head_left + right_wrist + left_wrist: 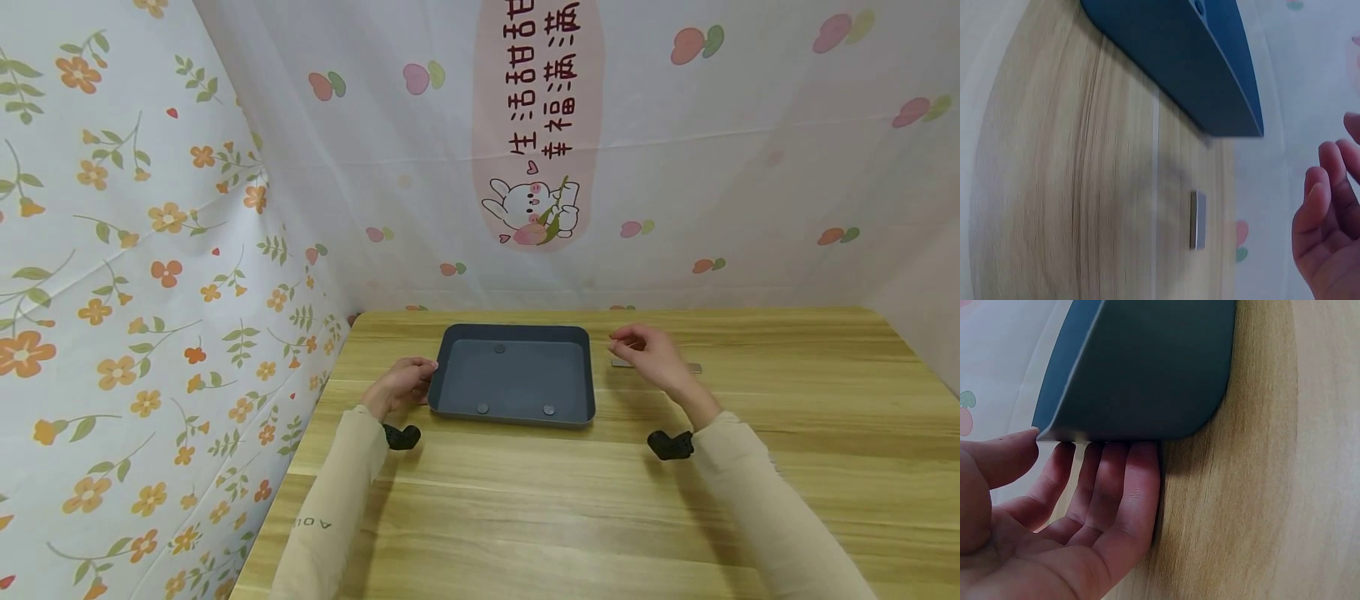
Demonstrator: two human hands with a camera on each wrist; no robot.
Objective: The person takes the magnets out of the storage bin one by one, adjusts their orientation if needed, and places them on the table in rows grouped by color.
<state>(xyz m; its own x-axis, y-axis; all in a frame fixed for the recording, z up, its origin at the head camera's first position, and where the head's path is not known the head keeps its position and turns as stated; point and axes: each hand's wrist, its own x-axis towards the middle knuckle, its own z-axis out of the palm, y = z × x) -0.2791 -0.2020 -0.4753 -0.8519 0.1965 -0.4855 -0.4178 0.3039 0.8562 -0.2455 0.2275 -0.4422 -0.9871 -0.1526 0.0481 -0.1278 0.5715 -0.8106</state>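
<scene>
A dark blue-grey rectangular tray lies on the wooden table, with three small round grey discs inside, one of them a disc near the front wall. At the tray's left end, my left hand holds it. In the left wrist view the thumb meets the rim while bent fingers rest against the outer wall. My right hand hovers right of the tray, fingers loosely curled and holding nothing. Below it lies a thin metal strip, partly hidden by the hand; a metal bar shows in the right wrist view.
A floral cloth hangs along the left side. Behind the table hangs a printed white curtain with a rabbit picture. Black devices sit at both wrists, including a black device at the right.
</scene>
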